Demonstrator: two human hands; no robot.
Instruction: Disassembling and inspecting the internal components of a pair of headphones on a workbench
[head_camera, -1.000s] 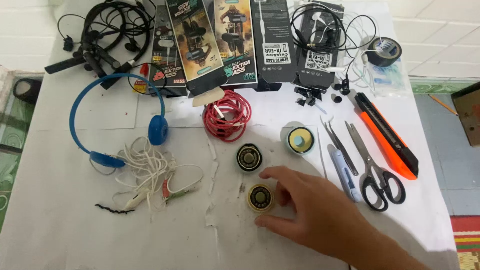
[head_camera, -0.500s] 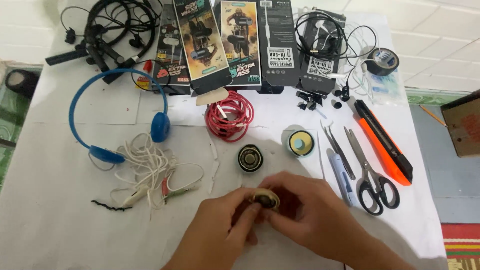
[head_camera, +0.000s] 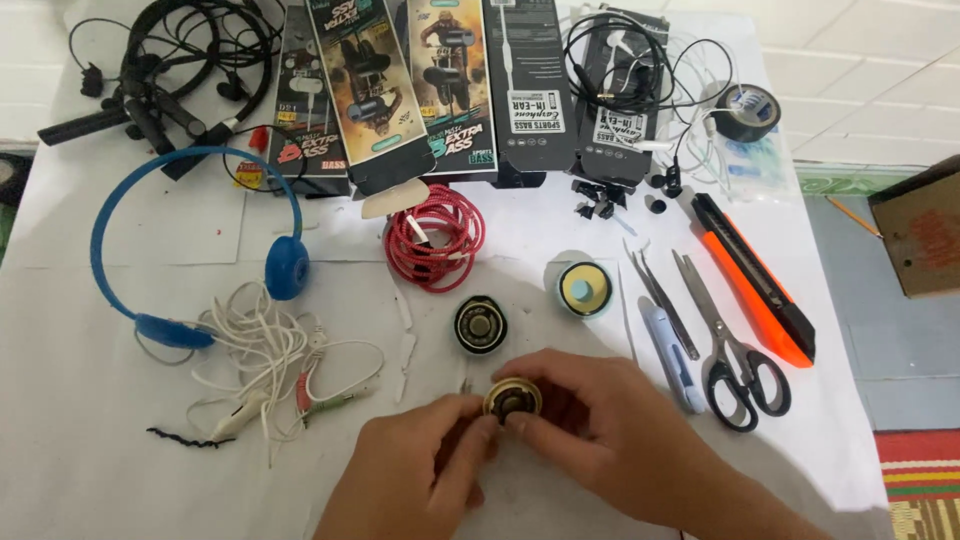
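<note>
at lower centre of the frame, left hand (head_camera: 415, 475) and right hand (head_camera: 610, 440) curl inward, fingertips of both pinching a round speaker (head_camera: 513, 400) between them, just below another speaker (head_camera: 481, 324)

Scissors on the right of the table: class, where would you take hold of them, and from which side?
Probably by the black handle loops of the scissors, reaching from the near edge. The loops lie nearest the person with the closed blades pointing away, flat on the white table.
</note>
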